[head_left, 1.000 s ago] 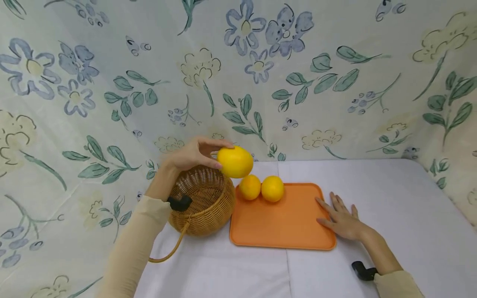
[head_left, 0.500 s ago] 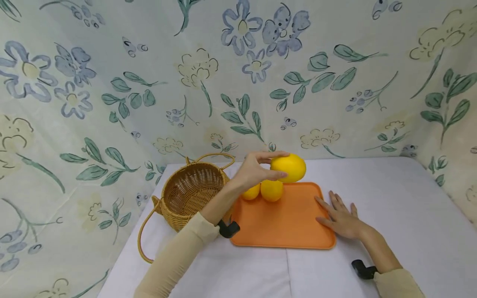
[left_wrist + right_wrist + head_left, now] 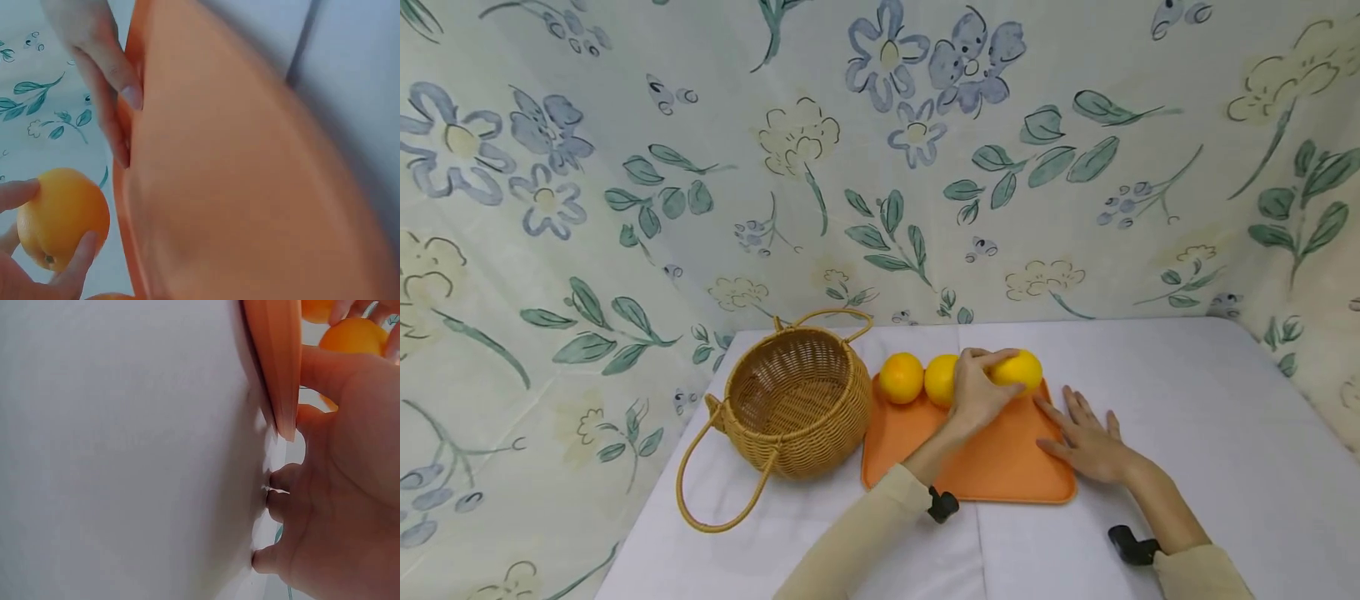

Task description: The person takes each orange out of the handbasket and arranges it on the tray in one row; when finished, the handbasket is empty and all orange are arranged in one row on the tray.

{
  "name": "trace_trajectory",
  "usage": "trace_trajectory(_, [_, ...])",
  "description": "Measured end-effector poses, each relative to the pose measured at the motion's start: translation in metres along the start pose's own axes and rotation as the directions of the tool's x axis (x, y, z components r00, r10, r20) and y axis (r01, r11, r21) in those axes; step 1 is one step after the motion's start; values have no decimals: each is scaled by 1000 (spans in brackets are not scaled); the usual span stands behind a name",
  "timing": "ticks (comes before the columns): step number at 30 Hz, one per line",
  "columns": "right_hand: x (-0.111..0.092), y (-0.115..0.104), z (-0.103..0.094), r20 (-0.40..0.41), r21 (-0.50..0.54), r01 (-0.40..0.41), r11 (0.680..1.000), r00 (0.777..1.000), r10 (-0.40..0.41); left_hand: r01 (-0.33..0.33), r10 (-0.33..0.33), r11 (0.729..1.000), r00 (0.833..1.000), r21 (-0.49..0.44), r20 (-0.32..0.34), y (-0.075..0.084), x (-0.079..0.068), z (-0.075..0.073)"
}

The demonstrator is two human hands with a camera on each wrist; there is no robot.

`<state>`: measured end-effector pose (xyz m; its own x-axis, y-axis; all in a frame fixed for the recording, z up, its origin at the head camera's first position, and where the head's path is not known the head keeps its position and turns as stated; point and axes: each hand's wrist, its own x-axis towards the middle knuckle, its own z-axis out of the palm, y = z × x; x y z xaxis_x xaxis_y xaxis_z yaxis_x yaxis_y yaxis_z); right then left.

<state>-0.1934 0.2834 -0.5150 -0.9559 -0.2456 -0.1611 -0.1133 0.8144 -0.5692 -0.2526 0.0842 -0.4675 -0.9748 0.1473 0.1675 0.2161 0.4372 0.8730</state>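
Observation:
My left hand (image 3: 979,393) holds an orange (image 3: 1027,372) between thumb and fingers at the far right corner of the orange tray (image 3: 917,454). In the left wrist view this orange (image 3: 65,209) shows its stem end, gripped from below and the side. Two more oranges stand along the tray's back edge: the left one (image 3: 901,378) in full, the middle one (image 3: 938,379) partly behind my left hand. My right hand (image 3: 1092,446) lies with spread fingers at the tray's right side, thumb and forefinger at the rim. The right wrist view shows its other fingertips down on the white cloth.
A round wicker basket (image 3: 831,442) stands left of the tray, its inside showing nothing but weave. One basket handle (image 3: 681,487) hangs out toward the front left, the other stands up at the back. A flowered curtain (image 3: 880,208) rises behind the table (image 3: 1210,392).
My left hand has carried the orange from above the basket rightward past the other two, then down to the tray's far right corner. My right hand has stayed in place.

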Motion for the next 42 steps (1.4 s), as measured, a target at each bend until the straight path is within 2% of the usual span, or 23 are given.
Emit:
trace_trajectory(5, [-1,2,0,-3,1,3,1000,1000,-3,-26,34,996,996,91,-84,-8,-7,23])
trace_trajectory(8, [-2,4,0,-7,14,7,1000,1000,-7,-61,78,984,992,165,-96,-10,-11,31])
trace_trajectory(10, [-1,6,1,-16,26,16,1000,1000,-15,-88,113,967,989,238,-91,-12,-14,35])
trace_trajectory(17, [1,11,5,-45,41,27,999,999,-26,-222,242,862,970,457,15,-14,-28,37])
trace_trajectory(21, [-1,6,2,-29,35,19,999,999,-18,-258,287,798,957,544,33,-15,-34,32])
trace_trajectory(23, [-2,4,1,-18,20,-1,1000,1000,2,-260,295,777,955,574,33,-14,-34,28])
trace_trajectory(28, [-1,3,1,-13,12,-15,1000,1000,15,-244,277,743,960,623,46,-14,-32,22])
trace_trajectory(32, [-1,3,1,-15,15,-4,1000,1000,4,-249,255,688,962,682,94,-14,-30,21])
trace_trajectory(37, [-1,1,1,-20,21,4,1000,1000,-4,-310,263,613,947,727,183,-16,-29,23])
trace_trajectory(39, [-1,2,1,-18,22,3,1000,1000,-3,-330,285,591,939,736,192,-18,-29,24])
trace_trajectory(42, [0,4,2,-15,20,0,1000,1000,0,-347,325,574,928,742,182,-19,-29,25])
